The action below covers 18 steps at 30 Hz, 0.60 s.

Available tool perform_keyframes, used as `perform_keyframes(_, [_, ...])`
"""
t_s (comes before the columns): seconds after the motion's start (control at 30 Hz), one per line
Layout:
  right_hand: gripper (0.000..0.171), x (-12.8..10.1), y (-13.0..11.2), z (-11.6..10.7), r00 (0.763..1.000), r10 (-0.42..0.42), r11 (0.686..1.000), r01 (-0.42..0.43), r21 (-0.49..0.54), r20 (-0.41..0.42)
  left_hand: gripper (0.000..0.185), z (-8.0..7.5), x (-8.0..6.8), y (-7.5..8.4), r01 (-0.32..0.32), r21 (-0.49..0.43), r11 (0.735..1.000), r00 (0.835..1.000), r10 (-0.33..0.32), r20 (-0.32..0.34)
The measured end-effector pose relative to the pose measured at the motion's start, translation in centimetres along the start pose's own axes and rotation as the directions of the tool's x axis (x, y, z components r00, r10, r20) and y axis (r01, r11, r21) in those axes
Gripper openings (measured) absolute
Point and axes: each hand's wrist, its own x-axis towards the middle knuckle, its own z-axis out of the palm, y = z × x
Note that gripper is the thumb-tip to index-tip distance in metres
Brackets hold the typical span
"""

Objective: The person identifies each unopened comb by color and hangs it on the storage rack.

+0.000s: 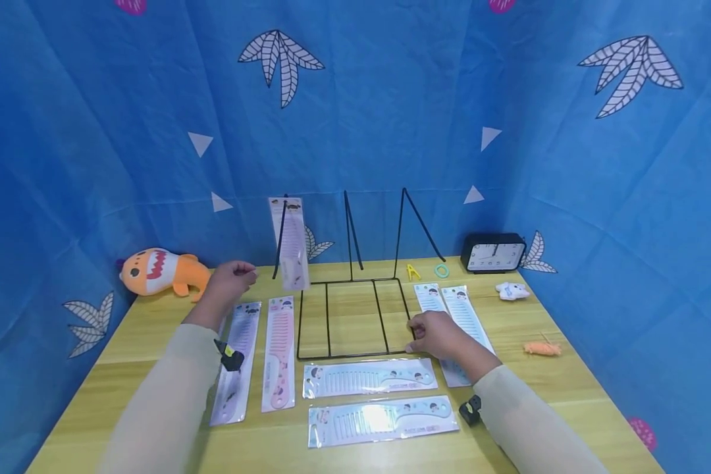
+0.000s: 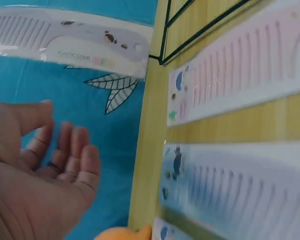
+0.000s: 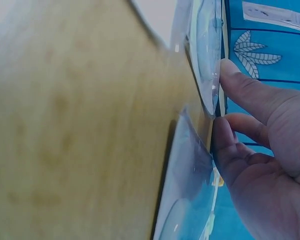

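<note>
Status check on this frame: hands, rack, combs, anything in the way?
Left hand open, empty, beside packaged comb leaning on wire rack. Right hand fingertips on rack's front right corner. Other packaged combs flat around rack; none on its base.

We wear long, close-fitting sleeves of a pale beige cloth on both arms, and they end at the wrists. The left hand (image 1: 230, 280) and the right hand (image 1: 435, 334) are bare, with no rings or gloves. A small black device (image 1: 230, 356) with a yellow mark is strapped at the left forearm, and a similar black device (image 1: 470, 409) sits on the right forearm.
</note>
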Motion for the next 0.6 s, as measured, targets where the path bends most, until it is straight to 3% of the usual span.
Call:
perform_keyframes(0.17, [0.057, -0.1, 0.2, -0.2, 1.0, -0.01, 1.0, 0.01, 0.02, -0.011, 0.045, -1.7, -1.4, -2.1, 0.052, 0.186, 0.981, 0.998, -0.057, 0.021])
perform_keyframes(0.33, [0.058, -0.2, 0.2, -0.2, 1.0, -0.012, 0.999, 0.012, 0.031, -0.009, 0.055, -3.2, -4.0, -4.6, 0.047, 0.403, 0.914, 0.997, -0.068, 0.037])
perform_keyframes(0.43, [0.059, -0.2, 0.1, -0.1, 1.0, -0.003, 0.999, 0.003, 0.035, -0.012, 0.064, -3.7, -5.5, -5.9, 0.069, 0.462, 0.884, 0.994, -0.101, 0.044])
perform_keyframes(0.6, [0.057, -0.2, 0.0, 0.0, 1.0, -0.016, 0.999, 0.017, 0.032, -0.014, 0.069, -4.1, -7.4, -8.0, 0.171, 0.479, 0.861, 0.981, -0.195, -0.001])
